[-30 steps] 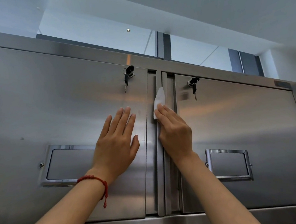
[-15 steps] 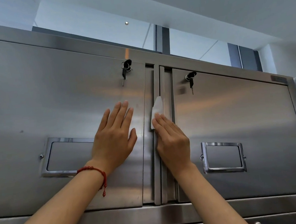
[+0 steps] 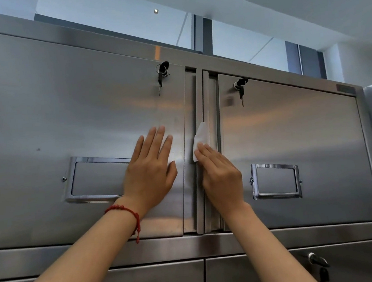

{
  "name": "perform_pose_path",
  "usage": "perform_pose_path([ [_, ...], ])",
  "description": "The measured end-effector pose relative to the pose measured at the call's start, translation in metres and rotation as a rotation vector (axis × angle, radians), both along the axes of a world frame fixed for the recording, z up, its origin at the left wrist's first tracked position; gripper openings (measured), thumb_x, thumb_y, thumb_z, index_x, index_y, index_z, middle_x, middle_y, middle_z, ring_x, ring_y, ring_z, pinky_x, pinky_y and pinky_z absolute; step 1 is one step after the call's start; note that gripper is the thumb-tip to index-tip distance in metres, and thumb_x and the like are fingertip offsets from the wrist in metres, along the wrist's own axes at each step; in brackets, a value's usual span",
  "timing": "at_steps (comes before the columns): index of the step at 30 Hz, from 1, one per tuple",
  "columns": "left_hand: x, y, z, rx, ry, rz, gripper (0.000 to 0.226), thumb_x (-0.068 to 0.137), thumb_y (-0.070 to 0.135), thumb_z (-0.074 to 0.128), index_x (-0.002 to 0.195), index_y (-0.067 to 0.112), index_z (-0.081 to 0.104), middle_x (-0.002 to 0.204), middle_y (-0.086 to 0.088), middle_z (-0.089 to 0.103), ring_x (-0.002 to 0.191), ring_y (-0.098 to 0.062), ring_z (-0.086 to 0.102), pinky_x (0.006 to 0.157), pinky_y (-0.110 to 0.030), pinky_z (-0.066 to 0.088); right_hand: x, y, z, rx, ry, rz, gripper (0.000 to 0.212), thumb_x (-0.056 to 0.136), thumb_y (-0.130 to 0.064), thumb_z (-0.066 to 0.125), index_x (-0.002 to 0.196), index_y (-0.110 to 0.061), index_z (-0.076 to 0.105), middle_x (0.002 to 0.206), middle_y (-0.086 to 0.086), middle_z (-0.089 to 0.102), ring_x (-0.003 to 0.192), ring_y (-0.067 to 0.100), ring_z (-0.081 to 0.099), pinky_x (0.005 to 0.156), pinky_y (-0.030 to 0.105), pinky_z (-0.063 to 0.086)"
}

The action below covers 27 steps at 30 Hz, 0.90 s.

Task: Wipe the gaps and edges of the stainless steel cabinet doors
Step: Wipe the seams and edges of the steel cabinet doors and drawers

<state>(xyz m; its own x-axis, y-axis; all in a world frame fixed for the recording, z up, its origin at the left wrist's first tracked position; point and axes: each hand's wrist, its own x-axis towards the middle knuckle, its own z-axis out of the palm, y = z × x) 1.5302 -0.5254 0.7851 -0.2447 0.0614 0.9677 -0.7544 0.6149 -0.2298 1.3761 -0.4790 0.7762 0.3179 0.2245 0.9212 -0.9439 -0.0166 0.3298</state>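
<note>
Two stainless steel cabinet doors face me, the left door (image 3: 63,121) and the right door (image 3: 294,134), with a vertical gap and centre post (image 3: 198,93) between them. My right hand (image 3: 221,176) presses a white wipe (image 3: 200,137) flat against the centre post at mid height. The wipe sticks out above my fingertips. My left hand (image 3: 151,169) lies flat with fingers spread on the left door, beside the gap. A red bracelet (image 3: 128,213) is on that wrist.
Keys hang in the left door's lock (image 3: 162,74) and the right door's lock (image 3: 240,89). Each door has a framed label holder (image 3: 276,180). Below run a horizontal rail (image 3: 191,246) and lower doors, one with a lock (image 3: 317,260). Windows sit above the cabinet.
My right hand has slid the wipe down the centre post from near the top to mid height. The view has tilted down, showing the lower doors. My left hand stays on the left door.
</note>
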Motion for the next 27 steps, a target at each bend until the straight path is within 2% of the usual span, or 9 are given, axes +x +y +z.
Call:
perform_pose_path([
  [3, 0.001, 0.002, -0.008, 0.002, -0.011, -0.026, 0.048, 0.085, 0.023, 0.049, 0.126, -0.002, 0.055, 0.136, -0.025, 0.047, 0.128, -0.039, 0.043, 0.103, -0.055, 0.036, 0.002, 0.005, -0.008, 0.063, -0.033, -0.014, 0.034, 0.068, 0.016, 0.071, 0.099, 0.002, 0.073, 0.107, 0.017, 0.069, 0.1, 0.029, 0.067, 0.088, 0.039, 0.051],
  [7, 0.004, 0.005, -0.024, 0.02, -0.063, -0.062, 0.052, 0.088, 0.029, 0.033, 0.125, 0.001, 0.058, 0.135, -0.022, 0.049, 0.128, -0.037, 0.044, 0.104, -0.055, 0.035, 0.005, 0.012, -0.025, 0.119, -0.042, -0.044, 0.038, 0.064, 0.015, 0.077, 0.1, 0.002, 0.072, 0.107, 0.016, 0.069, 0.1, 0.028, 0.067, 0.088, 0.04, 0.052],
  [10, 0.006, 0.006, -0.036, 0.01, -0.101, -0.076, 0.051, 0.088, 0.03, 0.033, 0.122, 0.002, 0.06, 0.133, -0.021, 0.053, 0.125, -0.036, 0.047, 0.102, -0.055, 0.035, 0.008, 0.018, -0.041, 0.146, -0.047, -0.067, 0.038, 0.064, 0.012, 0.079, 0.1, 0.001, 0.072, 0.107, 0.016, 0.069, 0.1, 0.027, 0.067, 0.088, 0.04, 0.052],
  [14, 0.007, 0.009, -0.052, 0.008, -0.123, -0.148, 0.043, 0.085, 0.024, 0.049, 0.119, 0.002, 0.062, 0.128, -0.019, 0.057, 0.121, -0.034, 0.052, 0.101, -0.052, 0.039, 0.009, 0.025, -0.061, 0.168, -0.042, -0.111, 0.038, 0.063, 0.012, 0.08, 0.098, 0.0, 0.073, 0.106, 0.014, 0.07, 0.099, 0.025, 0.068, 0.09, 0.04, 0.05],
  [20, 0.003, 0.022, -0.073, 0.052, -0.187, -0.165, 0.046, 0.075, 0.017, 0.074, 0.117, 0.001, 0.064, 0.122, -0.017, 0.062, 0.116, -0.031, 0.058, 0.099, -0.048, 0.043, 0.007, 0.042, -0.08, 0.209, -0.028, -0.122, 0.038, 0.061, 0.013, 0.081, 0.095, 0.0, 0.074, 0.104, 0.013, 0.071, 0.096, 0.025, 0.069, 0.084, 0.04, 0.056],
  [27, -0.002, 0.044, -0.097, 0.136, -0.214, -0.126, 0.039, 0.077, 0.022, 0.068, 0.111, 0.004, 0.068, 0.116, -0.013, 0.066, 0.107, -0.026, 0.064, 0.089, -0.045, 0.051, -0.001, 0.065, -0.099, 0.282, 0.003, -0.093, 0.045, 0.054, 0.015, 0.082, 0.096, -0.001, 0.075, 0.102, 0.011, 0.072, 0.095, 0.022, 0.07, 0.083, 0.038, 0.056],
])
